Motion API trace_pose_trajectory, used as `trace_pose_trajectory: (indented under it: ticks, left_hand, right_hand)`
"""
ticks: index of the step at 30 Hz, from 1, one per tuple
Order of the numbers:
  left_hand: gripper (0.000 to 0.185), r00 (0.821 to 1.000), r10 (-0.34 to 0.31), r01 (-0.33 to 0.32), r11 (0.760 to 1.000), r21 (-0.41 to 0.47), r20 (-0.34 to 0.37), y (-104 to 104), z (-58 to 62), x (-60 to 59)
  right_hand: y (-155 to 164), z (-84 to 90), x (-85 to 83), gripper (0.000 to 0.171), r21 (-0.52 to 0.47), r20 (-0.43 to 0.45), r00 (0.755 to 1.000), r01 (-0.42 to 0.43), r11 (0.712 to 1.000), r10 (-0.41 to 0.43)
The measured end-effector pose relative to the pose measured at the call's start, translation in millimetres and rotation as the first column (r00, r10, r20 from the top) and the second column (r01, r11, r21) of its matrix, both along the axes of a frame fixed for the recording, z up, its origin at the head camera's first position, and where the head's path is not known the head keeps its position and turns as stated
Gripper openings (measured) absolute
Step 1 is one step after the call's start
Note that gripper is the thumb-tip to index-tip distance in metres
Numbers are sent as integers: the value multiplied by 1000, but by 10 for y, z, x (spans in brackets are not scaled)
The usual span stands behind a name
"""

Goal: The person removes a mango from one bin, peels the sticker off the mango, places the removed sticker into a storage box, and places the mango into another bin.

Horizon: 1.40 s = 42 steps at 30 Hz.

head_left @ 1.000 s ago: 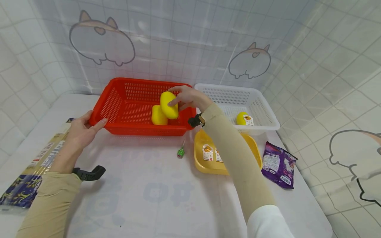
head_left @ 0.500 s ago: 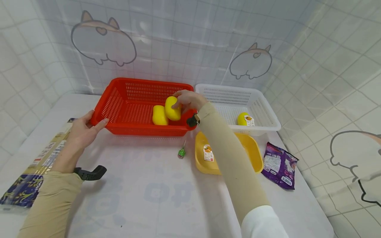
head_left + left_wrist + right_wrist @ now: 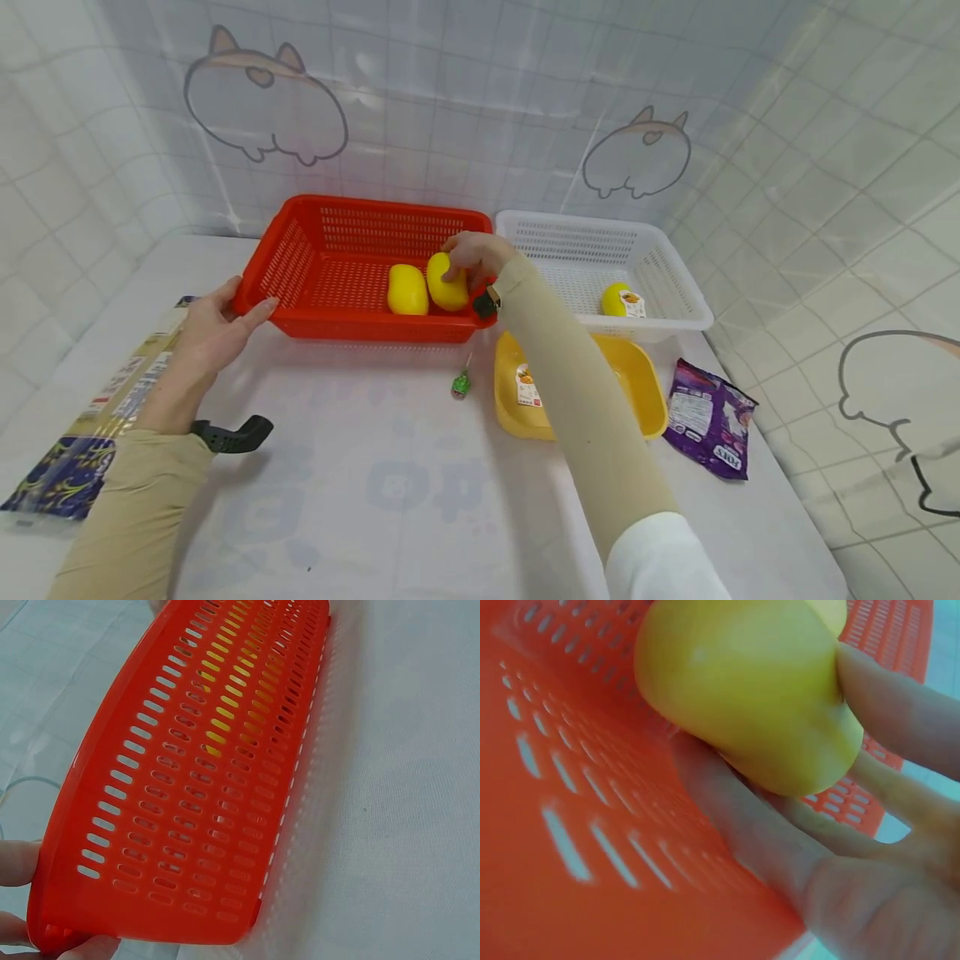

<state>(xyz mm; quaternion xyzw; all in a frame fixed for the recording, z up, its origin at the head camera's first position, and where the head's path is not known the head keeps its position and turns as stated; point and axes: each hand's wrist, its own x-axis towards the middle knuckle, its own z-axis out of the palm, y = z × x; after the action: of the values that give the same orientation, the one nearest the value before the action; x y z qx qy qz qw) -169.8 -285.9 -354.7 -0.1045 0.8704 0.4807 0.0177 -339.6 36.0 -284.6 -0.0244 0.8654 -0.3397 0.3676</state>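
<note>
In the head view my right hand (image 3: pixel 478 254) reaches into the right end of a red slotted plastic basket (image 3: pixel 367 327) and holds a smooth yellow mango (image 3: pixel 444 287). The right wrist view shows the fingers and thumb around this mango (image 3: pixel 742 682), close to the basket wall. A second mango (image 3: pixel 408 290) lies just left of it on the basket floor. My left hand (image 3: pixel 217 325) grips the basket's left front corner, with fingertips over the rim. From the left wrist, the basket's side (image 3: pixel 180 825) fills much of the view, yellow showing through its slots.
A white basket (image 3: pixel 678 324) at right holds a yellow fruit (image 3: pixel 613 300) with a sticker. In front stands a yellow tray (image 3: pixel 517 421), partly hidden by the right forearm. A green-wrapped lollipop (image 3: pixel 461 384), a purple snack bag (image 3: pixel 708 417) and a long flat package (image 3: pixel 82 450) lie around.
My right hand has lowered the held mango to the right, down into the red basket beside the other one. The left hand stays on the basket corner.
</note>
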Motion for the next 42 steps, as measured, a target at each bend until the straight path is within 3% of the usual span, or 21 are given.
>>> trace_pose_trajectory:
  ticks: [19,31,42]
  left_hand:
    - [97,1000,7,-7,1000,4,-8,18,-4,6]
    - [97,1000,9,-9,1000,6,-2,17,6,25]
    - [97,1000,1,-1,1000,-9,-18,1,-19,17]
  right_hand:
    - [0,-286,-147,71,-121,99,994,-24,992,36]
    - [-50,-429,-147,67,-192,82,994,-51,980,67]
    - [-59,-495,-146,65,-217,70,997,-19,976,35]
